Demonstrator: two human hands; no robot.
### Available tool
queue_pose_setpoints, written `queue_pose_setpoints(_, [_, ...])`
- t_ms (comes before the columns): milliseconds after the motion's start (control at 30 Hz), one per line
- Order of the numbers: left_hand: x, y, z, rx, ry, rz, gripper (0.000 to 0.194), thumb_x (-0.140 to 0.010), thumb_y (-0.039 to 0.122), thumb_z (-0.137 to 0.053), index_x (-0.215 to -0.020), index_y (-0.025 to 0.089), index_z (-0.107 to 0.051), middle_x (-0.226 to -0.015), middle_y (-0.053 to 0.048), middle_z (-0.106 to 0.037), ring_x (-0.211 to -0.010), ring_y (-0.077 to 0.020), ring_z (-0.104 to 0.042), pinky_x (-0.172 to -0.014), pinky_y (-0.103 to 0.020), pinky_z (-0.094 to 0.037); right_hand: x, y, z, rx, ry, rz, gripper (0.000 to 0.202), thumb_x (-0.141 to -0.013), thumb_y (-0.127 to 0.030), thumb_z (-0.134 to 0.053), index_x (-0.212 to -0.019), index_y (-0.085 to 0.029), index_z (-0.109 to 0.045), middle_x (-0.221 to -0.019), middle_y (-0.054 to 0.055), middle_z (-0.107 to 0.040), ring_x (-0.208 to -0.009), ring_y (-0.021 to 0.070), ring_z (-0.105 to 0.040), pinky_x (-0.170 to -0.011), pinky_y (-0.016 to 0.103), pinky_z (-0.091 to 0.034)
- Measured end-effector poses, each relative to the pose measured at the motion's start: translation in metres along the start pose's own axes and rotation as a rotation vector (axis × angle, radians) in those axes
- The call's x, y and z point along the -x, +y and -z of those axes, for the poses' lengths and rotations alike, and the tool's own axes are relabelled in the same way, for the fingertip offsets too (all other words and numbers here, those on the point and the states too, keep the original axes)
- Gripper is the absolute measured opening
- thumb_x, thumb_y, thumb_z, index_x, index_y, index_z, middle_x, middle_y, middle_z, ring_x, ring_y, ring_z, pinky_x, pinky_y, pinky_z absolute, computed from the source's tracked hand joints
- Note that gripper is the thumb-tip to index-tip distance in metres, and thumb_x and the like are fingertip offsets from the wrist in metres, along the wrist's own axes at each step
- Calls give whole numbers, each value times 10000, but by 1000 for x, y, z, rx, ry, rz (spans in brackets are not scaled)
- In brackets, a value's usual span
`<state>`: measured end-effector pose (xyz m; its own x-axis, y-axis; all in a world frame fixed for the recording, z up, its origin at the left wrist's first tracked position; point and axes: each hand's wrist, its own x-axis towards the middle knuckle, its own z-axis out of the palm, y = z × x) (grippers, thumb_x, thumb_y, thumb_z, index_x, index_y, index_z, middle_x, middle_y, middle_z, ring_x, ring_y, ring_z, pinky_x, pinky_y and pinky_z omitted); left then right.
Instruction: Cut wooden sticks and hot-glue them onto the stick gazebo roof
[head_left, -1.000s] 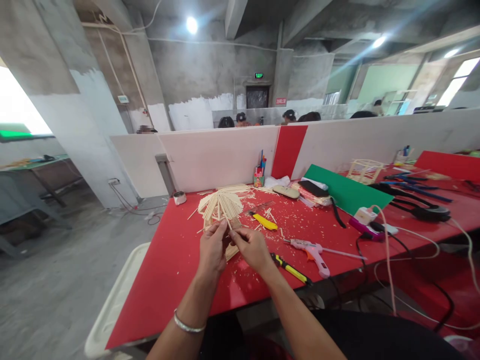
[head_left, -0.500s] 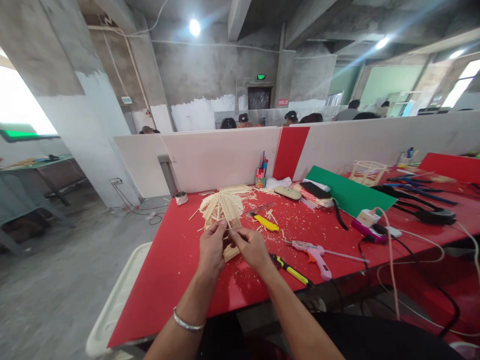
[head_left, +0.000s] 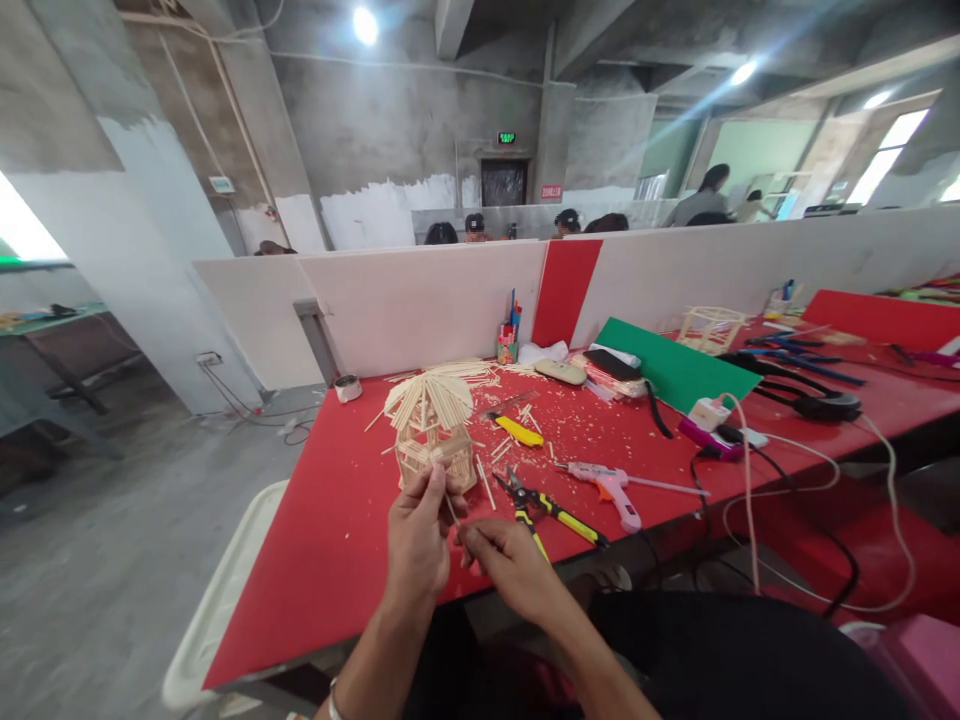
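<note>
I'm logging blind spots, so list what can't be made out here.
All in the head view:
Thin stick: its full length, covered partly by the left hand and right hand.
Stick model: lower near side, partly behind the left hand.
Yellow-handled pliers: one handle's end, apparently behind the right hand.
Bracelet: cut off by the bottom edge.
Red wall sign: lettering too small to read.

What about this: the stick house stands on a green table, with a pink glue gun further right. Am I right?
Almost: the table is red, not green, as the head view shows. The stick house and glue gun are correct.
</note>
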<state>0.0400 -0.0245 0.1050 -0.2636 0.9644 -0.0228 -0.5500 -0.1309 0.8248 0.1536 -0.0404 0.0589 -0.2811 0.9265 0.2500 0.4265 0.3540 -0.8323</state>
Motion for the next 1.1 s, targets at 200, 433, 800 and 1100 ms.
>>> queue_pose_setpoints(200, [6,-15,-2,-93,-92,57,366,-586,335,-809,-883,134,-734,-561,9,-599,-359,-8,-360,-342,-132,-222,-61,39,57,446,204,-245,401,-971,-350,-302,-985,-122,-632,-1003,131,-647,-943,202,-592,-814,322,-445])
queue_pose_setpoints(433, [4,-16,-2,-150,-83,126,336,-614,383,-777,-831,130,-734,-567,9,-582,-366,-14,-365,-349,-145,-205,-146,81,62,744,91,-331,339,-889,-347,-546,-1174,-163,-533,-1179,82,-557,-994,200,-577,-834,411,-499])
queue_pose_setpoints(800, [-10,-28,1,-227,-68,49,291,-648,382,-764,-811,142,-744,-541,4,-592,-376,-21,-360,-371,-164,-233,-70,67,92,619,267,-202,390,-981,-259,-271,-1299,-107,-439,-1204,150,-566,-1134,196,-525,-947,345,-442])
queue_pose_setpoints(1100, [-13,-39,-4,-380,-113,12,275,-655,395,-745,-779,150,-744,-531,2,-586,-396,-47,-344,-380,-184,-245,14,29,72,319,174,254,368,-923,-276,-437,-1281,-222,-502,-1030,92,-654,-913,206,-623,-797,348,-515])
